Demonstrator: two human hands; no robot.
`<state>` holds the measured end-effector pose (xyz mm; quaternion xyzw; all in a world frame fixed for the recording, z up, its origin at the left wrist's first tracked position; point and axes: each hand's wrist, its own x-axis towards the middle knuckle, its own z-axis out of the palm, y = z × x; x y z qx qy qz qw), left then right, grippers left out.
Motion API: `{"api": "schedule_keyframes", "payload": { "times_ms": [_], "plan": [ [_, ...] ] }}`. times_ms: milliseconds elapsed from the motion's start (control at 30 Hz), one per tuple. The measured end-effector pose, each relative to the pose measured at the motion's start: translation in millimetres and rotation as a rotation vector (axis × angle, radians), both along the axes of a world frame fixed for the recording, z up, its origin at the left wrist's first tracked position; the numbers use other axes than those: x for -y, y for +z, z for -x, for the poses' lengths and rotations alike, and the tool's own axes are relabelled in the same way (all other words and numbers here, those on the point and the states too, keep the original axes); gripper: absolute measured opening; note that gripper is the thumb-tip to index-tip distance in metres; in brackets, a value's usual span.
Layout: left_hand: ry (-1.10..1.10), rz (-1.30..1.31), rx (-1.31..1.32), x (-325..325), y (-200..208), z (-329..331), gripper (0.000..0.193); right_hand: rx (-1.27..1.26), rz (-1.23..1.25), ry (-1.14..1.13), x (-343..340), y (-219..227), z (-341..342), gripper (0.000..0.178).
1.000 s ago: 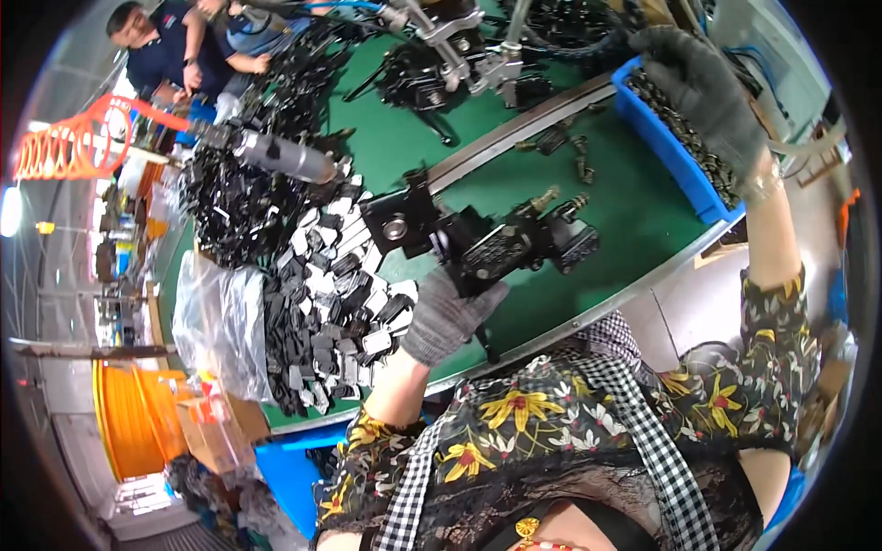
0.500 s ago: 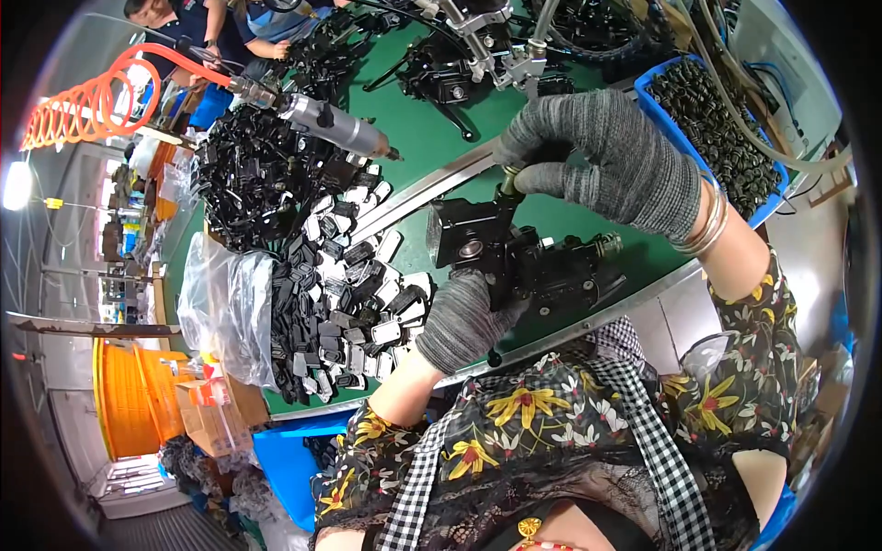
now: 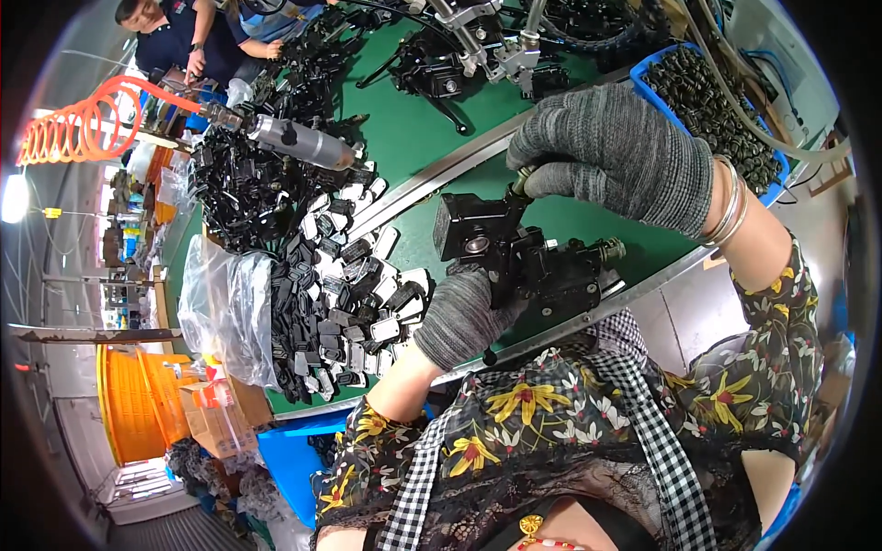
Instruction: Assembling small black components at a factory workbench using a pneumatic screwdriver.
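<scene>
My left hand (image 3: pixel 459 317), in a grey knitted glove, is wrapped round a black brake master cylinder (image 3: pixel 476 230) with a box-shaped reservoir, held over the near edge of the green table. Above and to the right, my gloved right hand (image 3: pixel 620 161) pinches a small brass-coloured fitting (image 3: pixel 523 180) between thumb and fingers. That fitting sits at the upper end of the cylinder; whether it is joined there cannot be seen. More black metal parts (image 3: pixel 570 275) lie just right of my left hand, partly overlapped by the held piece.
A grey air screwdriver (image 3: pixel 303 142) hangs on an orange coiled hose (image 3: pixel 83 129) over a heap of black parts (image 3: pixel 243 188). Black and white covers (image 3: pixel 349 285) are spread beside a clear plastic bag (image 3: pixel 225 303). A blue bin (image 3: pixel 776 188) holds small dark parts. Two people stand at the far left.
My right hand has shifted slightly right, still pinching the fitting. The hanging air screwdriver has swung to the left. One person at the far left has moved further into view.
</scene>
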<state>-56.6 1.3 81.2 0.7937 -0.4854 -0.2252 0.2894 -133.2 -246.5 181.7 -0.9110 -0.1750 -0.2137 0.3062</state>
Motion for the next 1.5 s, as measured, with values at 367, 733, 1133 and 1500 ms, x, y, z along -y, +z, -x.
{"api": "schedule_keyframes", "payload": {
  "times_ms": [367,733,1133,1500],
  "plan": [
    [-0.055,-0.159,0.033,1.8,10.1,0.1,0.026,-0.109,0.266,-0.125,-6.0,-2.9,-2.2,0.028],
    [-0.102,0.136,0.207,3.4,-3.4,-2.6,0.040,-0.163,0.003,-0.236,-21.0,7.0,2.5,0.042],
    [-0.155,-0.331,-0.035,3.9,-53.2,-13.5,0.038,-0.366,0.145,-0.013,6.1,11.8,9.0,0.025],
    [-0.101,0.034,-0.005,-3.2,-60.4,-8.7,0.037,-0.382,0.250,-0.048,0.8,22.0,5.2,0.031]
  ]
}}
